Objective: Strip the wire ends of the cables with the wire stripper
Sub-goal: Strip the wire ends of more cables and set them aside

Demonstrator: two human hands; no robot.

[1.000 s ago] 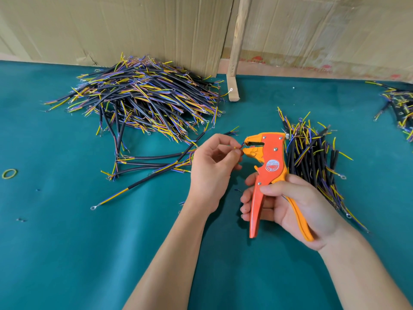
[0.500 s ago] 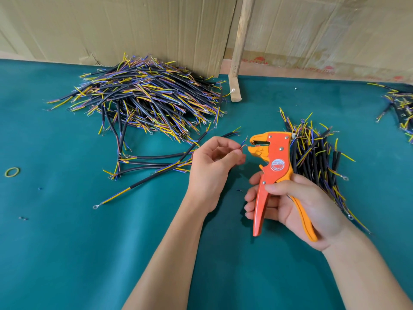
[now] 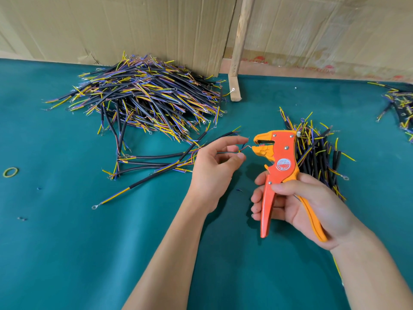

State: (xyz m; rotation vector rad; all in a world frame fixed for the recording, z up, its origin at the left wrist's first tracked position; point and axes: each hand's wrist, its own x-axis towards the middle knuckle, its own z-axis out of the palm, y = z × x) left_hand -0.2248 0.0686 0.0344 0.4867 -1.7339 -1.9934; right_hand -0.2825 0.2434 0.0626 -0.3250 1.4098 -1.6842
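My right hand point(image 3: 297, 204) grips the handles of the orange wire stripper point(image 3: 277, 162), which stands upright with its jaws pointing left. My left hand point(image 3: 214, 168) pinches the thin coloured wire ends of a black cable point(image 3: 187, 151) between thumb and fingers. One wire tip reaches across to the stripper's jaws. The cable's black sheath trails off to the left behind my left hand, over a few other loose cables.
A big heap of black cables point(image 3: 143, 97) with yellow and blue ends lies at the back left of the green table point(image 3: 67, 253). A smaller pile point(image 3: 319, 151) sits behind the stripper, another pile point(image 3: 400, 108) at the right edge. A wooden post point(image 3: 238, 52) and cardboard stand behind. A rubber band point(image 3: 10, 172) lies far left.
My left hand has loosened and spread its fingers, drawing the wire ends slightly left from the jaws. The stripper has stayed almost still in my right hand.
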